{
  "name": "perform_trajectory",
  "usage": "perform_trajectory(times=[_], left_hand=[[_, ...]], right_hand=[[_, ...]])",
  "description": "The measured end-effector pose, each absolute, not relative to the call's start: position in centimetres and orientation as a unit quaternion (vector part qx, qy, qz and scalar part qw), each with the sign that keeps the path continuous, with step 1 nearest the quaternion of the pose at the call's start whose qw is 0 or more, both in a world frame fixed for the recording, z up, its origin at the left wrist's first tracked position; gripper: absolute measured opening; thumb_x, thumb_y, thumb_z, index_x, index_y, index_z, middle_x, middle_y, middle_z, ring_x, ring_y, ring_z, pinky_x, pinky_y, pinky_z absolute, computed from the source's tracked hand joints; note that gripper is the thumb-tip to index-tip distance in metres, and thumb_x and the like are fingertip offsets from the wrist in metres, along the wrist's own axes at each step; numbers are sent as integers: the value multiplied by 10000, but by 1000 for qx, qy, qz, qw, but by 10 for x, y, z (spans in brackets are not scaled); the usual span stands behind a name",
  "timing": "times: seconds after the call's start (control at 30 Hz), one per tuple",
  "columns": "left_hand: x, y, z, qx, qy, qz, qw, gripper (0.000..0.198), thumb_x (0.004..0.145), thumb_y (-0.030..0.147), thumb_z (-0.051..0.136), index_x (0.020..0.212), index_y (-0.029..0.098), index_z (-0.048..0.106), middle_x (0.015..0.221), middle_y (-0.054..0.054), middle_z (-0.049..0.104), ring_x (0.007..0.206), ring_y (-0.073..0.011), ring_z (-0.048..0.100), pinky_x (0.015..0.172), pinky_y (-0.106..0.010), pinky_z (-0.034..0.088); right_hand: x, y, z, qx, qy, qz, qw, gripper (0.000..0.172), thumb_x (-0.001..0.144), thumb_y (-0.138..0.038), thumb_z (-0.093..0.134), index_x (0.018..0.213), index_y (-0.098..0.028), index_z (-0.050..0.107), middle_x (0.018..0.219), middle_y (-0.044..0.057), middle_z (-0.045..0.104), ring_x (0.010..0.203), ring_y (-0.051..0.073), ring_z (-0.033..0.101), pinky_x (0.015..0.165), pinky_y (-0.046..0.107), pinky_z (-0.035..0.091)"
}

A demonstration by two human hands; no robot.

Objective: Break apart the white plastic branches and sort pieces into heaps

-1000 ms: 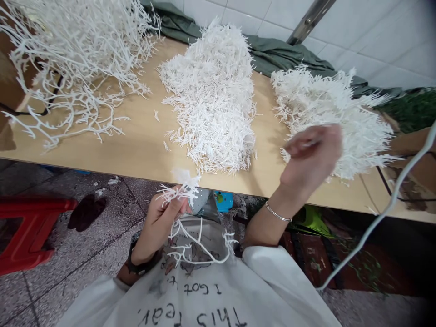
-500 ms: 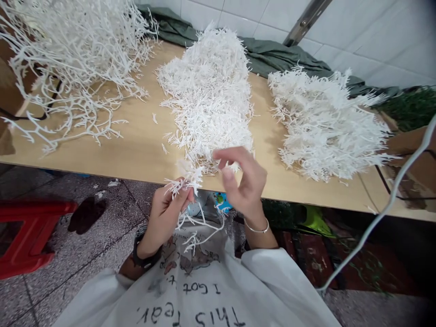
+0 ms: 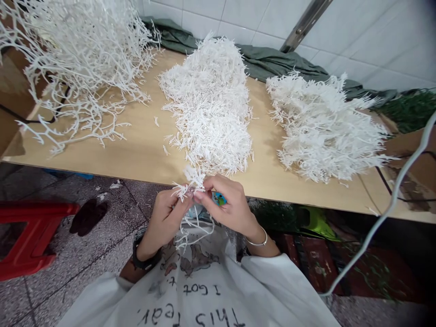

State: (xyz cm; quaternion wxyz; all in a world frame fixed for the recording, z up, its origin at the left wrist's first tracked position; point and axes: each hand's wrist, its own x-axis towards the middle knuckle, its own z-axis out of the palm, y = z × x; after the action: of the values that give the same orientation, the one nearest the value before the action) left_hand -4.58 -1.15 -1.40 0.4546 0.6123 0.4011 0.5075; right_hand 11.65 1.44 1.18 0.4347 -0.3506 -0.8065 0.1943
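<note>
My left hand point(image 3: 162, 221), a dark band at its wrist, is closed on a white branching plastic sprig point(image 3: 193, 176). Feathery tips stick up above the fingers, and bare stems hang below them in front of my shirt. From the other side my right hand point(image 3: 232, 205) pinches the same sprig with thumb and forefinger, close to the left fingertips. What lies right between the fingertips is partly hidden. Just beyond both hands is a tall heap of small white sprigs point(image 3: 214, 104) on the table point(image 3: 143, 159).
Long bare white branches point(image 3: 88, 68) are piled at the left, and fluffier white bunches point(image 3: 327, 127) at the right. A grey cable point(image 3: 378, 227) crosses the right side. A red stool point(image 3: 30, 240) stands on the floor at left. Green cloth point(image 3: 265, 61) lies along the wall.
My right hand has come down and left from above the table edge and now pinches the sprig. The left hand keeps its hold, shifted slightly right. The hanging stems have swung a little.
</note>
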Motion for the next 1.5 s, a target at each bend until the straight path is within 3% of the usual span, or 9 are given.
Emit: perform_trajectory(times=[0.13, 0.63, 0.83, 0.93, 1.07, 1.2, 1.33, 1.4, 1.5], left_hand=[[-42, -16, -9, 628, 372, 498, 467, 302, 963, 216, 471, 676, 164, 547, 537, 58, 353, 475, -63, 308, 492, -233, 250], [-27, -14, 9, 659, 327, 471, 487, 275, 953, 211, 472, 692, 161, 545, 580, 37, 514, 516, -60, 434, 523, -190, 324], [-39, -31, 2, 555, 297, 568, 531, 350, 964, 203, 448, 631, 179, 552, 482, 53, 341, 435, -71, 329, 482, -222, 340], [-42, -30, 0, 501, 330, 595, 535, 348, 958, 233, 475, 639, 175, 599, 476, 53, 312, 434, -73, 301, 482, -231, 359], [-34, -17, 5, 480, 306, 583, 580, 364, 966, 272, 472, 654, 170, 629, 465, 60, 272, 434, -68, 294, 490, -225, 381], [-27, -7, 8, 474, 302, 573, 596, 359, 971, 289, 467, 676, 174, 636, 468, 69, 248, 435, -64, 267, 534, -216, 434], [-27, -5, 7, 488, 323, 558, 589, 343, 965, 304, 480, 691, 176, 641, 482, 62, 272, 472, -70, 312, 562, -198, 453], [-28, -3, 7, 494, 337, 552, 580, 336, 962, 315, 482, 700, 177, 641, 487, 59, 291, 484, -72, 344, 573, -201, 453], [-31, -2, 5, 515, 364, 541, 556, 335, 960, 328, 483, 704, 173, 635, 490, 56, 318, 496, -75, 399, 562, -205, 425]], right_hand=[[120, 10, 10, -356, -774, 251, 459, 274, 896, -144, 521, 633, -176, 449, 556, -52, 424, 509, 51, 399, 510, 206, 333], [106, 3, 5, -433, -557, 299, 642, 359, 945, -281, 489, 600, -191, 450, 494, -46, 393, 418, 57, 320, 396, 227, 248], [185, 53, 20, -404, -360, 46, 839, 410, 838, -359, 561, 537, -224, 318, 502, -63, 226, 421, 64, 223, 425, 247, 209], [208, 67, 30, -449, -453, 27, 770, 309, 877, -375, 517, 629, -215, 427, 577, -23, 412, 481, 81, 371, 473, 259, 272], [189, 82, 25, -507, -672, 87, 533, 47, 877, -259, 502, 856, -218, 513, 718, -8, 503, 584, 111, 447, 556, 268, 376], [177, 109, 10, -562, -734, -20, 380, 229, 802, -121, 467, 994, -193, 569, 906, 64, 589, 857, 207, 531, 803, 398, 457], [169, 111, 12, -542, -725, -80, 416, 278, 865, -201, 478, 1120, -211, 588, 1224, 100, 583, 1186, 278, 445, 1002, 496, 376], [159, 96, 19, -492, -722, -30, 485, 247, 940, -320, 417, 1067, -219, 604, 1143, 87, 626, 1110, 237, 523, 940, 438, 428], [142, 64, 29, -378, -767, 104, 507, 403, 932, -543, 378, 1012, -205, 582, 929, 55, 642, 850, 170, 594, 734, 330, 472]])
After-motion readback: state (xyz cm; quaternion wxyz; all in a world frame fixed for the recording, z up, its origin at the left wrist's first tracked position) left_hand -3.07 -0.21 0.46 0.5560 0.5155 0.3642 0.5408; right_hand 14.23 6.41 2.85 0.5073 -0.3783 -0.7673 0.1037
